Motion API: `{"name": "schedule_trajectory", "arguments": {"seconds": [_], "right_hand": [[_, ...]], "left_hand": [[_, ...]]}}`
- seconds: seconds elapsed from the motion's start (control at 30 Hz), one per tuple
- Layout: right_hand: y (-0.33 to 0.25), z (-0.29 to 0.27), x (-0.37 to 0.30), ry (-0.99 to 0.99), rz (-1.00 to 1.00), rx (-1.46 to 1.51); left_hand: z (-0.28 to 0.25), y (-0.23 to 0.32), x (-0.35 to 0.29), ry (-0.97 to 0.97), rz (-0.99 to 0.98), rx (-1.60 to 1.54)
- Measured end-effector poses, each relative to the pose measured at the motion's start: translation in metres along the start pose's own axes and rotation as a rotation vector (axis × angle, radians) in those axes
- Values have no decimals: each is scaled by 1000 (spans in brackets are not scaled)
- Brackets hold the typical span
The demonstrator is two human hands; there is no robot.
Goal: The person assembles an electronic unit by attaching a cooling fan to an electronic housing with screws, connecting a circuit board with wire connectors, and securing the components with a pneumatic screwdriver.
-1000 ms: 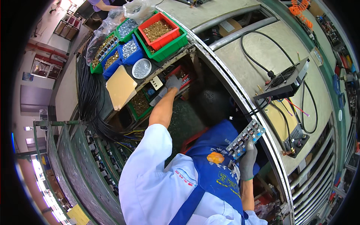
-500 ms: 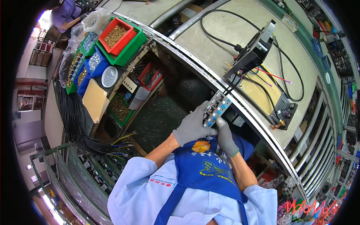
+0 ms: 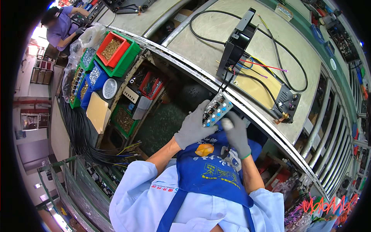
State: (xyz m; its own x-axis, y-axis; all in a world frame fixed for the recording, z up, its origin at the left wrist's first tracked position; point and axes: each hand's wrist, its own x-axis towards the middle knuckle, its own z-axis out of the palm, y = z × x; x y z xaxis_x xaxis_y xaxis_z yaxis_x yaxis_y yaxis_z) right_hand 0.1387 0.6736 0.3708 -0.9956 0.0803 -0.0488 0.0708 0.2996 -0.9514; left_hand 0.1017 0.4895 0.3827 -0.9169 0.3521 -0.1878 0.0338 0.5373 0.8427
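My left hand (image 3: 193,127), in a grey glove, grips a small grey metal panel (image 3: 211,116) by its left side. Rows of black and blue-and-white knob-like parts stand on the panel. Dark cables run from it up to a black bracketed assembly (image 3: 236,42) on the bench. Just right of the panel, apart from it, is my grey-gloved right hand (image 3: 238,136). Its fingers look stretched and slightly blurred, with nothing seen in them. Red, yellow and black wires trail from the assembly across a tan-topped black plate (image 3: 259,91).
The bench's metal edge (image 3: 266,129) runs diagonally before me. To the left stand a red bin (image 3: 120,38) of brass parts, blue and green bins, a white round dish (image 3: 109,89) and a bundle of black cables (image 3: 75,123). A person (image 3: 62,29) in purple works at the far left.
My right hand has come off the panel and moved to its right. The left hand has shifted slightly left with the panel. The bench scene has shifted left in view.
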Motion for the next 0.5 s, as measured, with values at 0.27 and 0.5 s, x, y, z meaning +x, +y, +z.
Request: {"name": "schedule_trajectory", "arguments": {"seconds": [0.27,0.5], "right_hand": [[-1,-31,9,-125,251,207],[11,-15,-2,-105,283,337]], "left_hand": [[5,-10,-3,10,164,222],[10,-12,2,25,190,199]]}}
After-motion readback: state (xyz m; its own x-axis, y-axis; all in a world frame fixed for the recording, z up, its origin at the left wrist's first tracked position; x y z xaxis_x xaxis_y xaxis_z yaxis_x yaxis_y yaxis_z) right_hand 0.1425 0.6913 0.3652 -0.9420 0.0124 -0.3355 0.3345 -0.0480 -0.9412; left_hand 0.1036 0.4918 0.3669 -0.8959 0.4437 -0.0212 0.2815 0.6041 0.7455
